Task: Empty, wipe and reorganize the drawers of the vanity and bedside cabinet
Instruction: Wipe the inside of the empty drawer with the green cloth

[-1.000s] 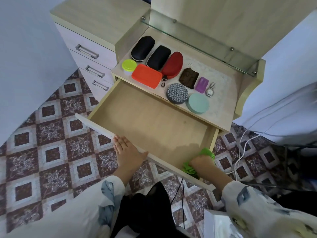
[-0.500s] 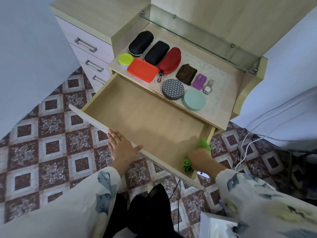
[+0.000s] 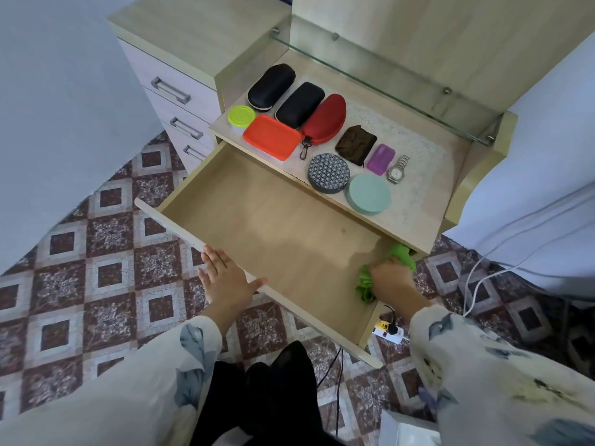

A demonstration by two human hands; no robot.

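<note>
The vanity's wide drawer (image 3: 257,220) is pulled out and bare inside. My left hand (image 3: 225,278) rests flat, fingers straight, on the drawer's front edge. My right hand (image 3: 391,278) grips a bunched green cloth (image 3: 401,255) against the drawer floor at the right front corner. On the vanity shelf (image 3: 418,162) above lie two black glasses cases (image 3: 272,86), a red case (image 3: 325,119), an orange lidded box (image 3: 272,136), a yellow-green lid (image 3: 241,116), a brown pouch (image 3: 355,144), a purple case (image 3: 381,158), a watch (image 3: 397,170), a patterned round tin (image 3: 328,172) and a mint round tin (image 3: 368,194).
A three-drawer cabinet (image 3: 174,91) with metal handles stands left of the vanity. A glass shelf (image 3: 386,72) runs across the back. A power strip (image 3: 388,331) and cables lie on the patterned tile floor under the drawer's right end. Pale bedding lies at both sides.
My right hand has slid the green cloth a little toward the drawer's right side wall. The left hand stays on the front edge. The camera view shifted slightly.
</note>
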